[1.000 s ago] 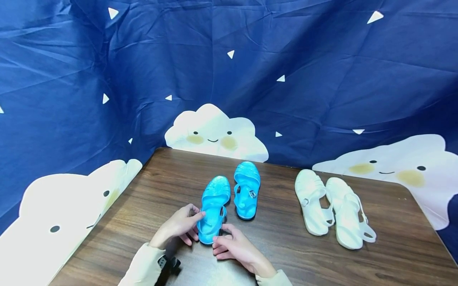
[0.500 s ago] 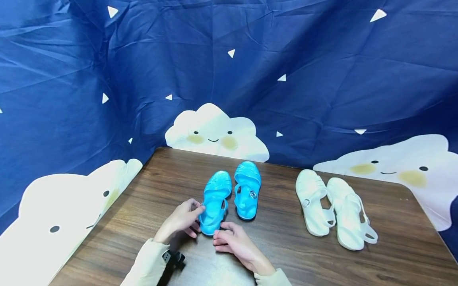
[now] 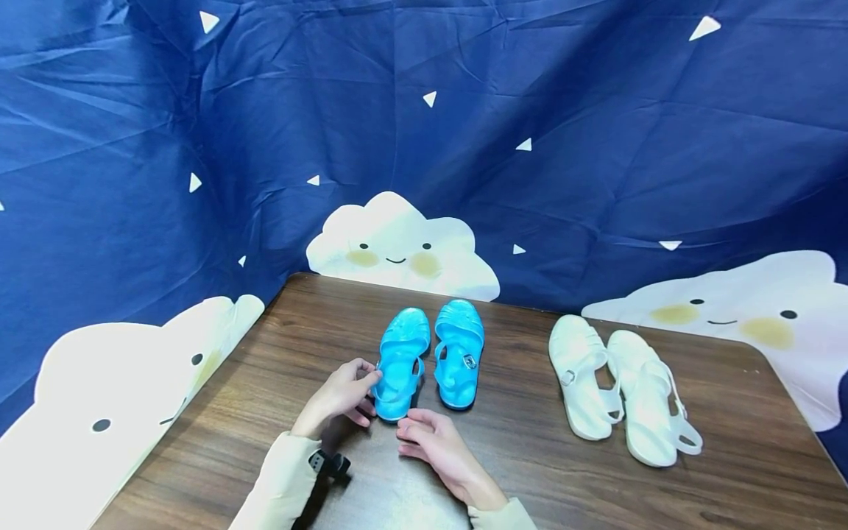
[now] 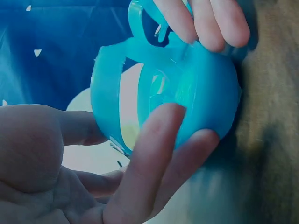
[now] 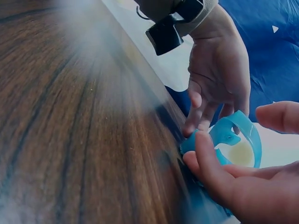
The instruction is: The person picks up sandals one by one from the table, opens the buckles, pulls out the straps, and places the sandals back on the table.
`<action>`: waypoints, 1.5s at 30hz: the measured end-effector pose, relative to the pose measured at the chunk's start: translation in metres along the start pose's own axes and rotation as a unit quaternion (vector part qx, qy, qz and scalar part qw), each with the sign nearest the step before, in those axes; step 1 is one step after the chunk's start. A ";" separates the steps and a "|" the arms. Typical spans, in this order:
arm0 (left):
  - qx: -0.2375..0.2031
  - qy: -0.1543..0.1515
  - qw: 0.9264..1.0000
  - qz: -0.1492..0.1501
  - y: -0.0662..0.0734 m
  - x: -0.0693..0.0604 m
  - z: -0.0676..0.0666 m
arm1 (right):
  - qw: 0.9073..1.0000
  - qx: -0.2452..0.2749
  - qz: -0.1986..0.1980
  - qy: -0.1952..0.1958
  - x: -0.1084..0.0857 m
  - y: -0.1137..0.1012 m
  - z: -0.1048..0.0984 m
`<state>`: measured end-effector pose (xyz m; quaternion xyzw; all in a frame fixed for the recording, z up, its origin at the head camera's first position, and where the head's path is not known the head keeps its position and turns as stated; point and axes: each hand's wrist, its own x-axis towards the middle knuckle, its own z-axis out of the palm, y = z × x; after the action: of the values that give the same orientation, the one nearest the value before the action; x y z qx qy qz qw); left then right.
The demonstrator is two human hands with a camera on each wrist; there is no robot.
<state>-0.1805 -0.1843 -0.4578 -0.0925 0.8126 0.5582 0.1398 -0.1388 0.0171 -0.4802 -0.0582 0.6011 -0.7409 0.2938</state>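
A blue jelly sandal [image 3: 400,368] lies on the wooden table, toe pointing away from me. My left hand [image 3: 339,394] holds its left side, thumb and fingers at the strap. At the heel [image 4: 212,91], fingertips of my right hand [image 3: 440,450] touch the sandal, with the thumb apart from it in the right wrist view. Just right of it lies the matching blue sandal [image 3: 458,372], its buckle showing; a narrow gap separates the two. The left wrist view shows the heel strap [image 4: 107,88] standing up as a loop.
Two white sandals [image 3: 583,383] lie side by side on the right part of the table [image 3: 530,471]. A dark blue cloth [image 3: 563,147] with clouds and triangles hangs behind the table. A small black device [image 3: 330,465] sits at the left wrist.
The left blue sandal has slid forward and slightly right, closer to the other blue sandal. Both hands have gone with it, the left one more. The white sandals lie as before.
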 end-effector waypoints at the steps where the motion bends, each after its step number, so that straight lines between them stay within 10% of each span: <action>1: -0.002 0.001 1.000 0.001 0.001 0.001 0.000 | 1.000 0.001 -0.001 0.000 0.001 0.000 0.000; 45: 0.053 0.040 0.997 0.044 0.007 0.022 0.004 | 0.999 -0.017 -0.022 -0.040 0.006 -0.001 0.003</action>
<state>-0.2028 -0.1778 -0.4602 -0.0718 0.8493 0.5158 0.0871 -0.1433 0.0118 -0.4799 -0.1064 0.5996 -0.7343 0.3001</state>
